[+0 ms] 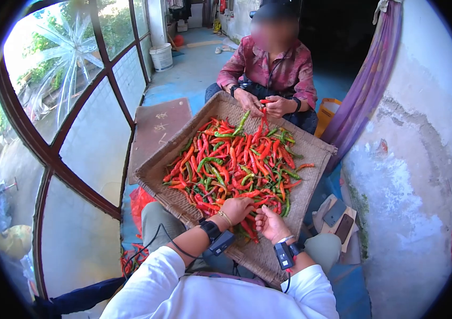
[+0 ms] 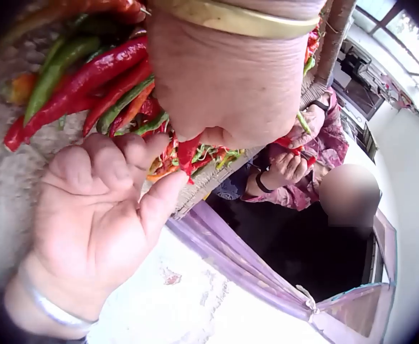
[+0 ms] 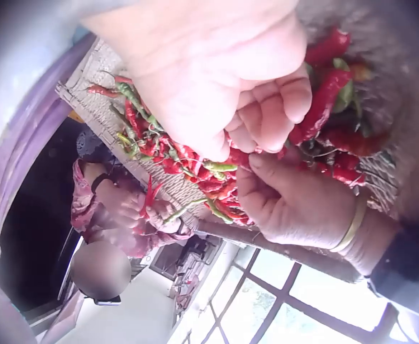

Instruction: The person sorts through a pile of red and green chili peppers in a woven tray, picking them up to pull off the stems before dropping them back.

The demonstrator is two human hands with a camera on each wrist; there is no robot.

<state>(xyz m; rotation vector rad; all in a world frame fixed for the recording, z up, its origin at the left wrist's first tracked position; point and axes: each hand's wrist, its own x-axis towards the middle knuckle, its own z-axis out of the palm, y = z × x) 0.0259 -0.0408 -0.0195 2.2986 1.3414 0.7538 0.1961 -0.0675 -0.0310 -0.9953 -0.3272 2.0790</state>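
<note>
As right hand (image 1: 273,226) curls — left (image 1: 235,210) pinches

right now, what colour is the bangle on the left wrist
The bangle is gold-coloured; it shows best in the left wrist view.

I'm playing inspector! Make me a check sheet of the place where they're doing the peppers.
Surface: woven tray, bare along its right side.
Job's things: red and green peppers, heaped in the tray.
Clutter: two phone-like things at the right.
Left grip: pinches a red pepper.
Right grip: close by, fingers curled; hold unclear.
Cables: black cable loops beside the left arm.
Surroundings: another person opposite, purple curtain, windows, white bucket.
</note>
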